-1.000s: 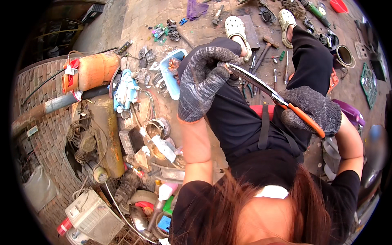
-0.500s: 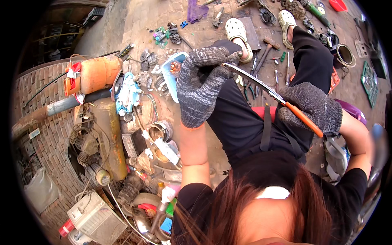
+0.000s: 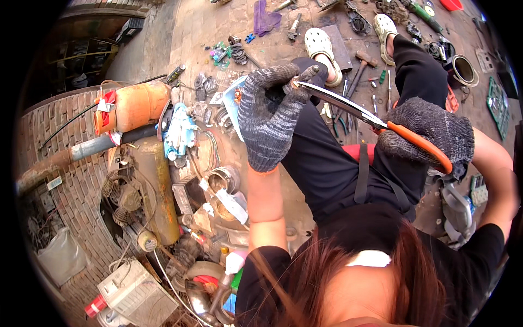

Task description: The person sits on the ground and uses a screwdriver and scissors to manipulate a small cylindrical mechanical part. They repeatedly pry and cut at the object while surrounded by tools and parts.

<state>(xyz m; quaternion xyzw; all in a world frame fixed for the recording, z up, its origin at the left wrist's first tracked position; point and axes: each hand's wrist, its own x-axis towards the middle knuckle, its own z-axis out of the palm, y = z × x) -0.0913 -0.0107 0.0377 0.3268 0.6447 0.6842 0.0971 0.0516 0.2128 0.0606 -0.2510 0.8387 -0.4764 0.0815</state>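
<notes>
My left hand (image 3: 268, 117), in a grey knitted glove, is raised over my lap with thumb and fingers pinched together. A small metal piece (image 3: 313, 70) sticks out from its fingertips; its kind is hard to make out. My right hand (image 3: 430, 133), gloved alike, grips the orange handle (image 3: 422, 143) of what looks like a hacksaw. The long silver and dark body of the hacksaw (image 3: 343, 103) slants up and left across my thighs. Its far end touches or overlaps the left fingertips; I cannot tell which.
A hammer (image 3: 362, 68), pliers and screwdrivers lie on the ground between my feet. Left of my left hand is a light-blue container (image 3: 233, 106), partly hidden. An orange cylinder (image 3: 139, 106) and a rusty tank (image 3: 155, 191) stand at the left. A metal ring (image 3: 463, 71) lies at the right.
My right hand has drawn back to the right with the hacksaw, showing more of its orange handle. My left hand keeps its pinch. The whole view has shifted slightly.
</notes>
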